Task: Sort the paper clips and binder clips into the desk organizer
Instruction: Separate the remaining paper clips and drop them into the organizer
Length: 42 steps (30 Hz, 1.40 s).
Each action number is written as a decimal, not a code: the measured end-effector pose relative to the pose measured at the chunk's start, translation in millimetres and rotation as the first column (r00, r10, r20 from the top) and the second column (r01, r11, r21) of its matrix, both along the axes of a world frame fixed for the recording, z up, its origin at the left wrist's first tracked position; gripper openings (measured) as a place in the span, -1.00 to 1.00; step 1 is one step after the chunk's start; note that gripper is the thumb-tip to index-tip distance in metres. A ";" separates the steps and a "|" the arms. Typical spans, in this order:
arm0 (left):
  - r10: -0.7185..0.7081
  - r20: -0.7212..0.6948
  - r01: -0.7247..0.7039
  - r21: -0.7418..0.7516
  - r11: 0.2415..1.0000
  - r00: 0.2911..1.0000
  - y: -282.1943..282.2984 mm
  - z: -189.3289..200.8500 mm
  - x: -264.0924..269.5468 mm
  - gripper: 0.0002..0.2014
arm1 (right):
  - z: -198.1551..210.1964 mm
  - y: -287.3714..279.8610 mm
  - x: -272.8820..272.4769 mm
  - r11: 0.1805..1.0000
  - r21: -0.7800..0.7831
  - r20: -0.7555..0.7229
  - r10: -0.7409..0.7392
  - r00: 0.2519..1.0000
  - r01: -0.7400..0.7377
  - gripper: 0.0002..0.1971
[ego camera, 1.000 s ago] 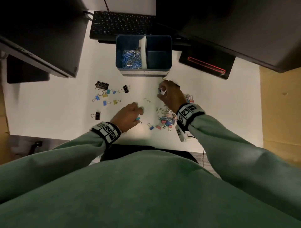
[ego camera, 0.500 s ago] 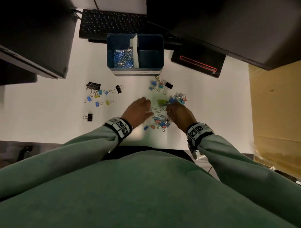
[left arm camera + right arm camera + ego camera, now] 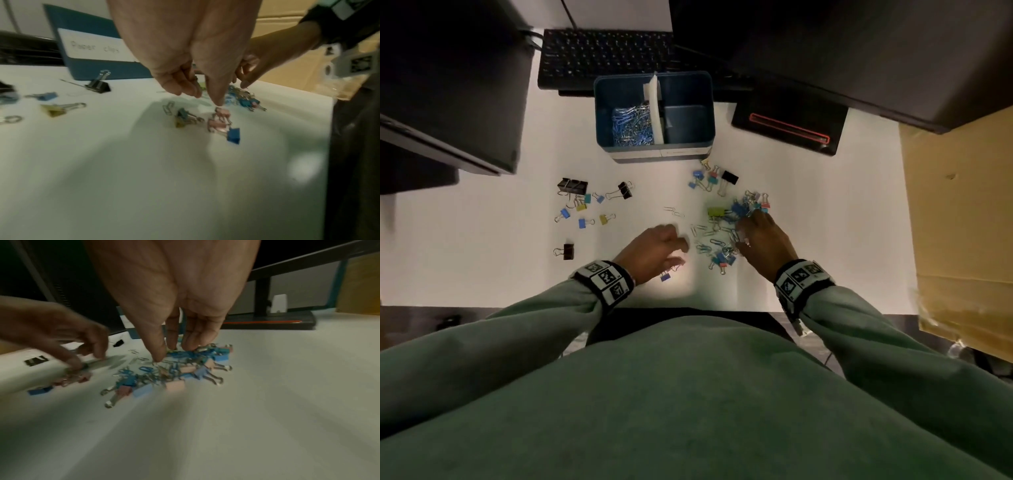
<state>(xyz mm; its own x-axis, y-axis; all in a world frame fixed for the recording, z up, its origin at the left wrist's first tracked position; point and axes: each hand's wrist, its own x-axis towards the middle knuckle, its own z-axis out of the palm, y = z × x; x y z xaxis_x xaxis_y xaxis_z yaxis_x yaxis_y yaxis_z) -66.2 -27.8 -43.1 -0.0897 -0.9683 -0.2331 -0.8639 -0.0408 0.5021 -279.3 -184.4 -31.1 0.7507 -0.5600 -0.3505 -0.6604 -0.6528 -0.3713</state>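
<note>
The right hand (image 3: 765,245) has dropped back from just in front of the desk organizer (image 3: 654,150) to the mixed pile of binder clips and paper clips (image 3: 722,236) near the table's front edge, fingers straight and spread, tips touching the pile and gripping nothing. The left hand (image 3: 654,251) has edged toward that pile, fingers loosely curled; whether it holds a clip I cannot tell. Paper clips fill the organizer's left compartment, its right one looks bare, so sorting seems far from done.

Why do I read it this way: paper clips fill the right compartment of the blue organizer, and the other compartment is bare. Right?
Not quite. In the head view the paper clips lie in the left compartment of the blue organizer; the right compartment is the bare one.
</note>
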 end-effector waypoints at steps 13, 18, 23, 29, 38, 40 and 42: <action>0.378 0.096 -0.389 0.152 0.909 0.921 -35.2 -5.3 20.2 -0.87 | -13.9 17.0 68.3 0.957 0.070 -0.046 0.284 0.958 -0.281 -0.88; 0.355 0.072 -0.361 0.098 0.928 0.932 -40.2 -6.6 24.8 -0.53 | -8.5 11.9 74.4 0.983 0.068 0.013 0.172 0.985 -0.172 -0.63; 0.266 0.047 -0.269 0.070 0.961 0.963 -40.7 -15.9 26.8 -0.65 | -12.7 23.7 82.3 0.980 0.054 -0.072 0.197 0.978 -0.194 -0.52; 0.231 0.074 -0.240 0.145 0.960 0.970 -46.8 -11.3 22.1 -0.94 | -17.3 18.8 100.5 0.978 0.057 -0.055 0.205 0.977 -0.202 -0.88; 0.339 -0.068 -0.315 0.240 0.918 0.938 -37.4 8.6 28.0 -0.91 | 5.6 -16.2 89.7 0.886 0.458 0.085 -0.119 0.989 0.067 -0.93; 0.454 -0.140 -0.432 0.163 0.887 0.880 -37.7 26.8 39.7 -0.93 | 31.2 -26.4 95.4 0.836 0.544 0.164 -0.194 0.967 0.076 -0.92; 0.557 -0.218 -0.557 0.064 0.828 0.802 -42.9 51.1 57.7 -0.93 | 55.5 -35.9 113.9 0.799 0.595 0.251 -0.285 0.925 0.085 -0.91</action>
<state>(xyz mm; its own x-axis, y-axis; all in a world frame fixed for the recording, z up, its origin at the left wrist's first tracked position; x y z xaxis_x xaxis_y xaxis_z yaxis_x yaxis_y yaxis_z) -8.5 -70.8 8.1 0.4173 -0.8678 -0.2698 -0.5611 -0.4796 0.6747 -165.4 -220.2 24.3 0.7765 -0.4761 -0.4127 -0.5289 -0.1367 -0.8376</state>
